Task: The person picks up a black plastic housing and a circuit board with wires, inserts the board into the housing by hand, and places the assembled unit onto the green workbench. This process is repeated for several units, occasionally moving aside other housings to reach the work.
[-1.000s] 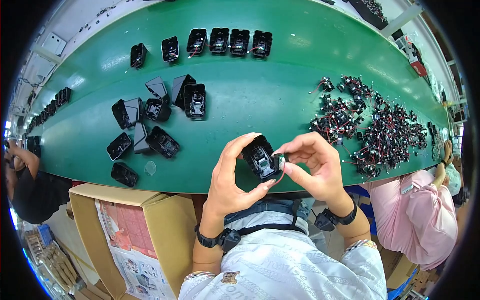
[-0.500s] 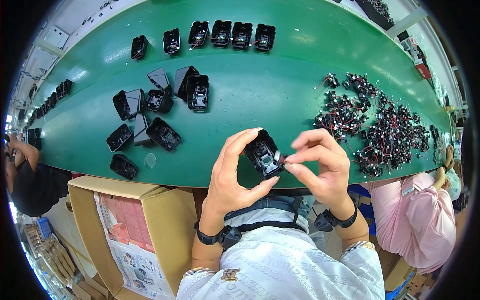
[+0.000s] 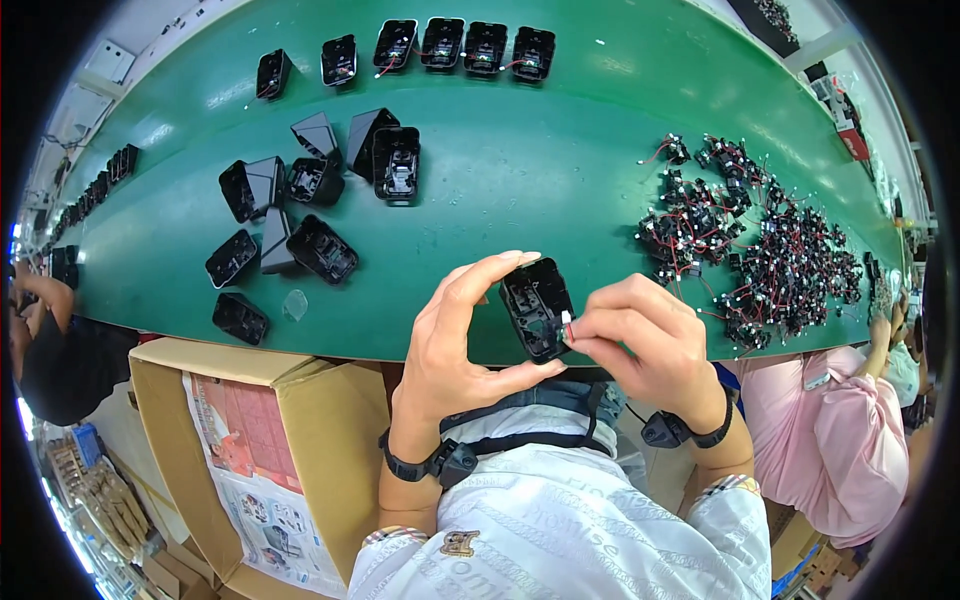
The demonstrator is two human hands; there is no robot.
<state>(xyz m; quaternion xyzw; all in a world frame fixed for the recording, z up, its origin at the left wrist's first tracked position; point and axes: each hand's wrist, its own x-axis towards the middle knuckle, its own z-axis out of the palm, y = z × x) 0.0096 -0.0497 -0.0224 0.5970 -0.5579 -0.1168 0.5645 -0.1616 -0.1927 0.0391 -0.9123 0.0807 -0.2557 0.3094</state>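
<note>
My left hand (image 3: 447, 345) grips a black plastic housing (image 3: 535, 300) between thumb and fingers, its open side facing up, above the near edge of the table. Molded ribs and slots show inside it. At the housing's lower right rim my right hand (image 3: 645, 340) pinches a small wired part with a white connector (image 3: 566, 320). A bit of red wire shows by the fingertips; the rest of the part is hidden behind them. Both hands wear black wrist straps with a small device.
Loose black housings (image 3: 322, 250) lie left on the green table (image 3: 500, 210). Several more with wires stand in a far row (image 3: 442, 45). Piled wired parts (image 3: 790, 250) cover the right. A cardboard box (image 3: 335, 450) stands at lower left; a person in pink (image 3: 830, 430) sits at right.
My right hand has come in against the housing's rim, its raised fingers now curled together. The housing has turned slightly and shifted right. The tabletop things sit a little higher or lower in view.
</note>
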